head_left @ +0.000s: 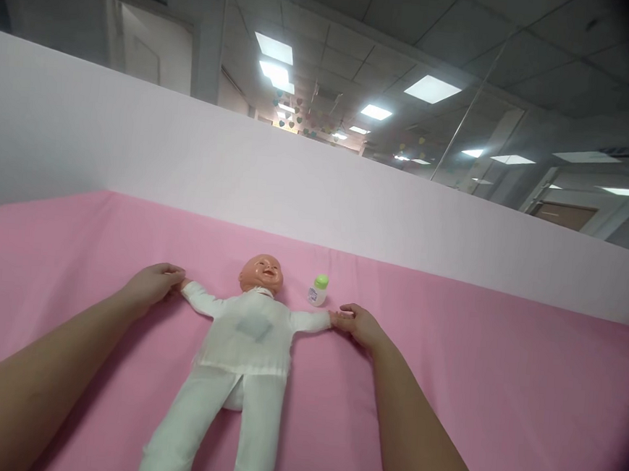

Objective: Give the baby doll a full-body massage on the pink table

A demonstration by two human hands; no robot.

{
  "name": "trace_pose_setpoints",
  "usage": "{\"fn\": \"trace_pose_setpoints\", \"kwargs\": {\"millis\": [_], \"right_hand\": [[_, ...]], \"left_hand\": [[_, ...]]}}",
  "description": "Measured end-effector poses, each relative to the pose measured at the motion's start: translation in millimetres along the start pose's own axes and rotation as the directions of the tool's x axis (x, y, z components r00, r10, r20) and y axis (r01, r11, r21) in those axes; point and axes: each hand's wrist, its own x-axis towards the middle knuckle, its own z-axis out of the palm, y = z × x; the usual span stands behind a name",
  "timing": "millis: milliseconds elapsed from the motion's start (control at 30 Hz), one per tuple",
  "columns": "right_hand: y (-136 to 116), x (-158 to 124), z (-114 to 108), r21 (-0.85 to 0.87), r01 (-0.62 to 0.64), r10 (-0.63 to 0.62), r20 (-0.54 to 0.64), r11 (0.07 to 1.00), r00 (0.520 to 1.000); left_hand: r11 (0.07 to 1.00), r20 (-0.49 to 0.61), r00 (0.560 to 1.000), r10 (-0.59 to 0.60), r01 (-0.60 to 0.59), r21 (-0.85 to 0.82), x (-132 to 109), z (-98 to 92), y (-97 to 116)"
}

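A baby doll [252, 339] in a white top and white trousers lies on its back, its arms stretched out to both sides. My left hand [152, 286] is closed around the doll's hand on the left side of the view. On the other side, my right hand [360, 326] pinches the doll's other hand between thumb and fingers. A small clear bottle [318, 291] with a green cap is beside the doll's head, above the arm that my right hand holds. A greyish patch shows on the chest of the top.
Pink cloth [488, 380] covers the surface under the doll. A white low wall [318, 192] runs along the far side. Beyond it are glass panels, a door [158, 49] and ceiling lights [432, 89].
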Motion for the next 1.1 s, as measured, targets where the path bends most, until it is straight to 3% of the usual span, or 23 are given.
{"fn": "trace_pose_setpoints", "kwargs": {"millis": [133,333,600,833,1100], "right_hand": [[3.0,6.9,14.1,0.314,-0.056,0.033,0.078,0.948,0.996],[1.7,15.3,24.4,0.452,-0.122,0.101,0.07,0.884,0.992],[2.5,11.5,14.6,0.61,-0.159,0.08,0.156,0.776,0.985],[8.8,16.4,4.7,0.688,-0.084,0.053,0.067,0.721,0.996],[12.6,21.7,16.8,0.636,-0.025,0.061,-0.035,0.771,0.998]], "left_hand": [[1.0,-0.006,1.0,-0.004,0.004,-0.011,3.0,-0.6,-2.2],[1.0,-0.024,1.0,-0.007,0.006,-0.02,1.7,0.8,-1.4],[0.997,-0.033,0.999,-0.022,0.019,-0.073,-11.0,4.6,10.4],[0.988,-0.013,0.999,-0.039,0.036,-0.147,-7.0,-0.2,5.8],[0.979,0.02,0.999,-0.025,0.029,-0.204,-10.8,0.2,7.5]]}}
